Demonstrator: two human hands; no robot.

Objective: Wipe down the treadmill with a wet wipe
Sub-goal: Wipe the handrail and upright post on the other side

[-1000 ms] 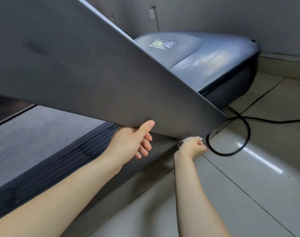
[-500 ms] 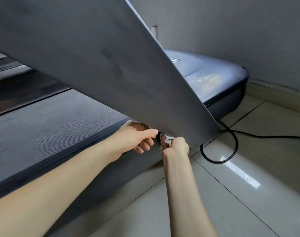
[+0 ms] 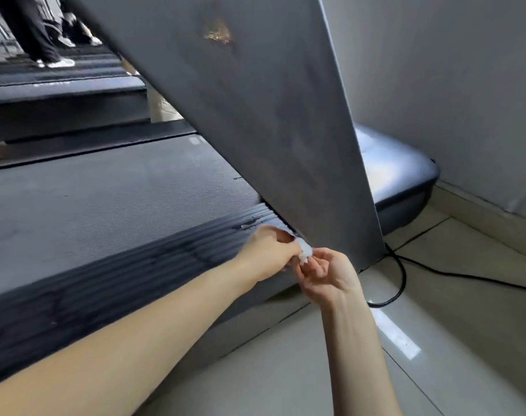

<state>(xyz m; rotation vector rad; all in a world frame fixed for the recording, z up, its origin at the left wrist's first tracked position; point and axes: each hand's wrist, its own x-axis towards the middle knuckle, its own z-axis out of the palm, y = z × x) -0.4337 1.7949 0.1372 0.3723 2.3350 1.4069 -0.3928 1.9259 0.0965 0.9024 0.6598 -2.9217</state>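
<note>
The treadmill has a dark belt (image 3: 111, 187), a ribbed side rail (image 3: 135, 265) and a wide grey upright (image 3: 270, 121) slanting across the view. At the foot of that upright, a small crumpled white wet wipe (image 3: 304, 251) sits between my two hands. My left hand (image 3: 267, 250) pinches its upper part, just above the rail. My right hand (image 3: 326, 274) is turned palm up just right of it, with fingertips curled onto the wipe's lower end. Wet streaks show on the rail near the hands.
The grey motor cover (image 3: 400, 175) lies at the far end against the wall (image 3: 451, 85). A black power cable (image 3: 403, 274) loops on the tiled floor (image 3: 436, 340) right of the hands. A second treadmill with a person's legs (image 3: 42, 34) stands at the back left.
The view has swung left and up the belt. My left hand has left the upright's lower edge and taken hold of the wipe, meeting my right hand, which has turned palm up.
</note>
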